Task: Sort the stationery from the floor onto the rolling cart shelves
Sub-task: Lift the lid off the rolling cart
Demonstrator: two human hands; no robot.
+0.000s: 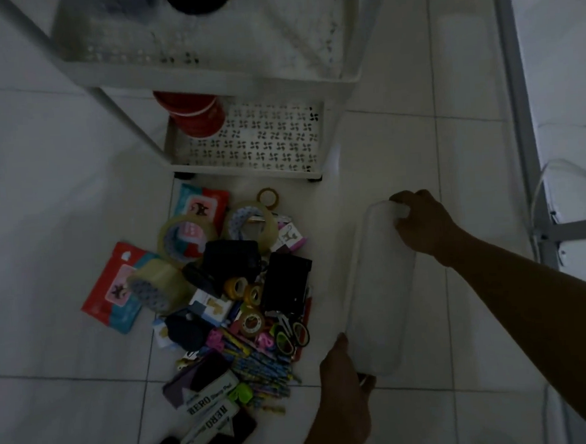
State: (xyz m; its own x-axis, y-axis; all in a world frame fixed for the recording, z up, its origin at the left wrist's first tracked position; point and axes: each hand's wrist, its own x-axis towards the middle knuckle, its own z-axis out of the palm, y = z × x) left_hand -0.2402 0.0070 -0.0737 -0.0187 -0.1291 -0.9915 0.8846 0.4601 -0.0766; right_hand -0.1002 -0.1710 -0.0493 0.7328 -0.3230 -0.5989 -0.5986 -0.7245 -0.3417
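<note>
Right hand: the right hand [422, 224] grips the far end of a translucent white tray [379, 285], fingers curled over its rim.
Left hand: the left hand [345, 376] holds the near end of the same tray, thumb lying along the tray's left edge and fingers hidden beneath it.
Tray: long, with rounded ends, lying lengthwise away from the viewer above the floor [58, 167], just to the right of the stationery pile; whether it touches the tiles cannot be told.
Stationery pile: heaped on the white tiled floor directly in front of the rolling cart [256, 145], left of both hands.
Wide tape rolls: three clear rolls [186, 235] at the far side of the pile.
Small tape rolls: at least four, among them a thin ring [268, 197] nearest the cart and a brownish one [252, 322] mid-pile.
Red and blue packets: two, one [112, 294] at the pile's left edge and one [201, 205] near the cart.
Stamp pad boxes: two, labelled "HERO" [206, 404], at the near end of the pile.
Scissors: one pair [291, 331] with dark and green handles, on the right side of the pile.
Pencils: a patterned bundle [259, 368]; number unclear.
Cart lower shelf: perforated white, carrying a red cylindrical container [197, 116] at its left end.
</note>
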